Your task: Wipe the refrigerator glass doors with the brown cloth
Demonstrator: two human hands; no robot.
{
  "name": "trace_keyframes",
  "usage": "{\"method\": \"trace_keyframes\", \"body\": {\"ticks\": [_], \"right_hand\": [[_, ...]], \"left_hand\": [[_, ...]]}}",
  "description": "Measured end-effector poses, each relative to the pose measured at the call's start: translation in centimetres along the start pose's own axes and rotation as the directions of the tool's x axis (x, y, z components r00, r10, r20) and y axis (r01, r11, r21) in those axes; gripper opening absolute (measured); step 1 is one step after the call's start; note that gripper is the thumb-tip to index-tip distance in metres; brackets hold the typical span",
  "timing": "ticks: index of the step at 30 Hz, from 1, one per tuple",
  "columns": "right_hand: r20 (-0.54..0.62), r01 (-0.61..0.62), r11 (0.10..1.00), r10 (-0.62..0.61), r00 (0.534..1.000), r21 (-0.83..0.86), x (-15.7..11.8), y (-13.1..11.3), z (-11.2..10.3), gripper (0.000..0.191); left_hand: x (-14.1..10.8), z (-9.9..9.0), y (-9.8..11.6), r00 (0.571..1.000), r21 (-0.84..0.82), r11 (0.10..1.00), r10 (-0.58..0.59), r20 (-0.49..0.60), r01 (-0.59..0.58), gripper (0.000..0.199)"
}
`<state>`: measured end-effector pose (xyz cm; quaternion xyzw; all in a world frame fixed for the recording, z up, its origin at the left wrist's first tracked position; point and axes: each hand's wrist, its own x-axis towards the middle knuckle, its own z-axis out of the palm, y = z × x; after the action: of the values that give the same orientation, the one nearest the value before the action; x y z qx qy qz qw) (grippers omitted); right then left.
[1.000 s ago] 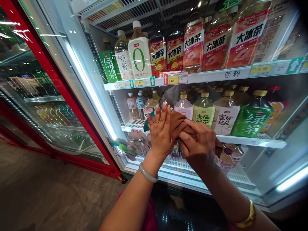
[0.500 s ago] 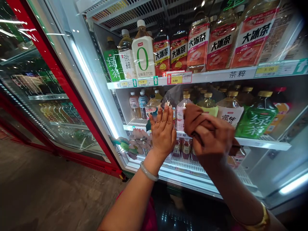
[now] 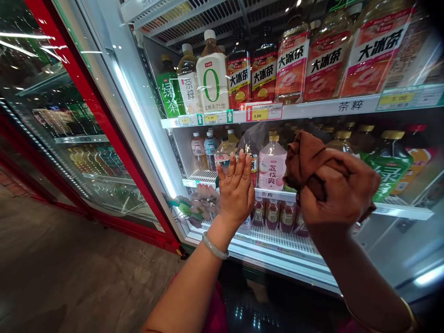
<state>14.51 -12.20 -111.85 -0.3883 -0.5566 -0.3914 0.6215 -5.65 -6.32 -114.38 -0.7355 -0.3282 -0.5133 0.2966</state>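
My left hand (image 3: pixel 236 187) lies flat on the glass door of a lit drinks cooler, fingers stretched upward, a pale bangle at the wrist. To its right, my right hand (image 3: pixel 342 189) is closed around a bunched brown cloth (image 3: pixel 303 157), which appears pressed to the same glass. Behind the glass, between the two hands, stands a pink-labelled bottle (image 3: pixel 272 166). The cloth and right hand partly hide the bottles behind them, among them a green-labelled bottle (image 3: pixel 388 169).
Large tea bottles (image 3: pixel 291 64) line the upper shelf, whose front edge carries price tags (image 3: pixel 256 115). Small dark bottles (image 3: pixel 272 215) stand lower down. A flower decal (image 3: pixel 190 208) is on the glass at lower left. A red-framed cooler door (image 3: pixel 104 138) stands at the left.
My right hand has moved right with the brown cloth, uncovering the pink-labelled bottle. My left hand stays flat in about the same place. The view has shifted slightly.
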Motion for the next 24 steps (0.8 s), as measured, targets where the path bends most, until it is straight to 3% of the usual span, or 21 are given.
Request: {"method": "trace_keyframes", "body": {"ticks": [4, 8, 12, 17, 19, 24], "right_hand": [[0.140, 0.119, 0.992, -0.123, 0.982, 0.033, -2.2, -3.0, 1.1, 0.030], [0.280, 0.159, 0.987, -0.163, 0.946, 0.035, -3.6, -5.0, 1.5, 0.030], [0.192, 0.162, 0.983, -0.175, 0.966, 0.082, -2.0, -3.2, 1.0, 0.030], [0.006, 0.005, 1.000, -0.005, 1.000, 0.020, -0.2, -1.4, 0.7, 0.026], [0.027, -0.005, 1.000, 0.004, 1.000, 0.030, -0.6, -2.3, 1.0, 0.026], [0.232, 0.082, 0.995, -0.094, 0.968, 0.064, -3.6, -6.1, 2.0, 0.025]], "left_hand": [[-0.2, -0.4, -0.3, 1.000, 0.000, 1.000, 0.002, 0.020, -0.002, 0.068], [-0.2, -0.9, -0.7, 1.000, 0.018, 1.000, 0.016, 0.024, -0.016, 0.069], [-0.3, -1.1, -1.2, 1.000, 0.044, 0.999, -0.009, 0.012, 0.009, 0.067], [-0.9, -1.3, -1.8, 0.999, 0.047, 0.998, -0.041, 0.037, 0.039, 0.070], [-1.0, -1.4, -1.9, 0.998, 0.043, 0.998, -0.045, 0.044, 0.043, 0.070], [-1.0, -2.0, -1.8, 0.997, 0.058, 0.998, -0.033, 0.065, 0.029, 0.068]]}}
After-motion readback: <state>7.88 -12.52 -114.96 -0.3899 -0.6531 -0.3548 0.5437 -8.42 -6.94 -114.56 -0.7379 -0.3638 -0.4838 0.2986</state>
